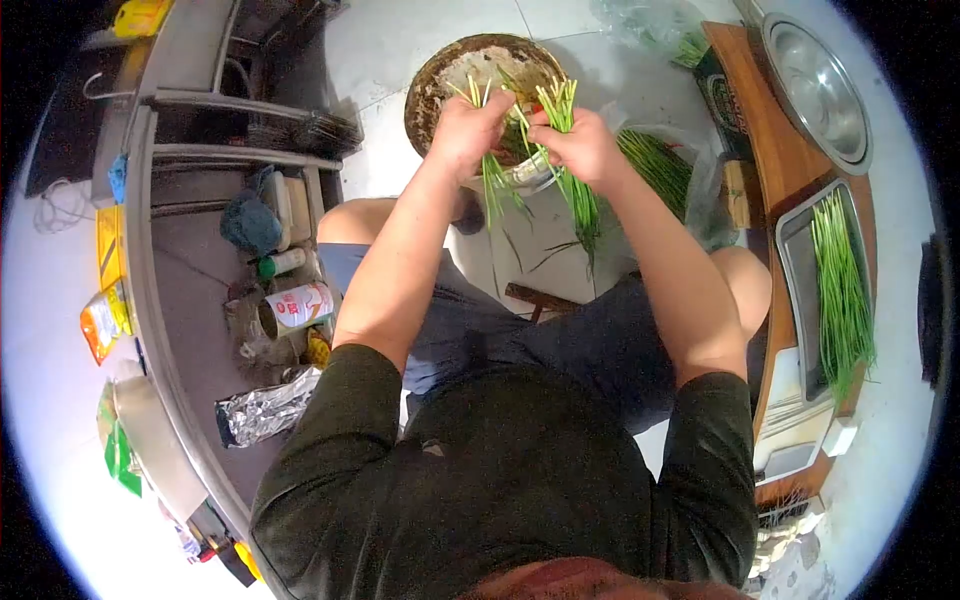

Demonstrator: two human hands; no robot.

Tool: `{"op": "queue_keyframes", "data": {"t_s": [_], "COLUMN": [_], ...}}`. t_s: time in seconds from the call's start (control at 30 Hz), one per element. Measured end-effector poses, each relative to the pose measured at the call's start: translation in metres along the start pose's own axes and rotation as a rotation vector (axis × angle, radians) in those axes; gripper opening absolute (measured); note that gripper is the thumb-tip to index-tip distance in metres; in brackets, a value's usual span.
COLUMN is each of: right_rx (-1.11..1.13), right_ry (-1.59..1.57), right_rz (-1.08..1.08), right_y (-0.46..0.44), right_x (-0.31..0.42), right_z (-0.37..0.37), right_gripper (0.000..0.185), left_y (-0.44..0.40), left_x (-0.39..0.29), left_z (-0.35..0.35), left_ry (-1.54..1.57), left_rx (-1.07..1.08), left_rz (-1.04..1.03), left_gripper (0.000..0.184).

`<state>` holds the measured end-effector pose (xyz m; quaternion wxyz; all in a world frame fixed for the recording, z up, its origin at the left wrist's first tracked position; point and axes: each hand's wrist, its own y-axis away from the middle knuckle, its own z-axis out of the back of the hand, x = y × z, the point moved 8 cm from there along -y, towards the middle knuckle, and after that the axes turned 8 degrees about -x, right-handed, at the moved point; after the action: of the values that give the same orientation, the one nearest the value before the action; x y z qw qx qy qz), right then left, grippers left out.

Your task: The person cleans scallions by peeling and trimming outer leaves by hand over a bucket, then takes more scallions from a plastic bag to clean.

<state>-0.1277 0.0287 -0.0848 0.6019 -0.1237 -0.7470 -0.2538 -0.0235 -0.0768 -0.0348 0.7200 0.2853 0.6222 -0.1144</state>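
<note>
Over a round, stained bucket (432, 92) I hold garlic chives in both hands. My left hand (474, 132) is closed on a small bunch, pale stems up and thin green leaves (494, 190) hanging below. My right hand (582, 146) pinches a thicker bunch of chives (582, 205), its cut ends above the fingers and its leaves drooping toward the floor. The hands are close together but apart. Bits of waste lie inside the bucket, partly hidden by the hands. More chives (660, 165) lie in a clear plastic bag at the right.
To my right, a wooden board or bench (745, 90) carries a steel basin (818, 88) and a metal tray (800, 290) with chives (840, 290). At left, a low shelf (190, 310) holds a can (298, 305) and a foil roll (268, 408). My knees flank the bucket.
</note>
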Motion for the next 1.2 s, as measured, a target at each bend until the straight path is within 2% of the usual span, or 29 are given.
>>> {"op": "queue_keyframes", "data": {"t_s": [0.1,0.2,0.4,0.5,0.6,0.7,0.83,0.97,1.07,1.1,1.2], "right_rx": [-0.009,-0.013,-0.020,-0.001,0.002,-0.009,-0.013,-0.008,-0.004,-0.015,-0.032], "right_ry": [-0.010,0.031,0.065,0.066,0.142,0.185,0.227,0.139,0.103,0.097,0.067], "right_rz": [0.009,0.029,0.030,0.030,0.062,0.089,0.074,0.057,0.017,0.001,-0.022], "right_y": [-0.005,-0.006,-0.004,-0.004,-0.006,-0.007,-0.006,-0.013,-0.012,-0.011,-0.007], "right_x": [-0.004,-0.004,0.001,-0.003,-0.003,-0.004,-0.004,-0.017,-0.016,-0.015,-0.009], "right_z": [0.002,0.003,0.004,0.003,0.004,0.007,0.009,0.010,0.010,0.009,0.007], "right_gripper": [0.014,0.012,0.011,0.011,0.018,0.022,0.023,0.023,0.023,0.022,0.021], "left_y": [-0.003,-0.002,0.008,0.014,-0.001,-0.007,-0.021,-0.032,-0.028,-0.037,-0.029], "left_x": [0.006,0.010,-0.005,-0.006,0.013,0.024,0.015,0.016,0.012,0.021,0.031], "left_z": [0.000,-0.006,-0.010,-0.010,0.000,0.010,0.038,0.059,0.060,0.061,0.043], "left_ry": [-0.010,-0.131,-0.377,-0.334,-0.451,-0.060,0.011,-0.005,-0.379,-0.377,-0.315], "left_rx": [0.031,0.128,0.092,0.110,0.153,0.148,-0.125,-0.273,-0.341,-0.318,-0.242], "left_rz": [0.005,-0.082,-0.127,0.007,0.013,0.164,0.083,0.060,-0.012,-0.091,-0.090], "left_gripper": [0.013,0.015,0.016,0.017,0.015,0.017,0.021,0.020,0.021,0.023,0.020]}}
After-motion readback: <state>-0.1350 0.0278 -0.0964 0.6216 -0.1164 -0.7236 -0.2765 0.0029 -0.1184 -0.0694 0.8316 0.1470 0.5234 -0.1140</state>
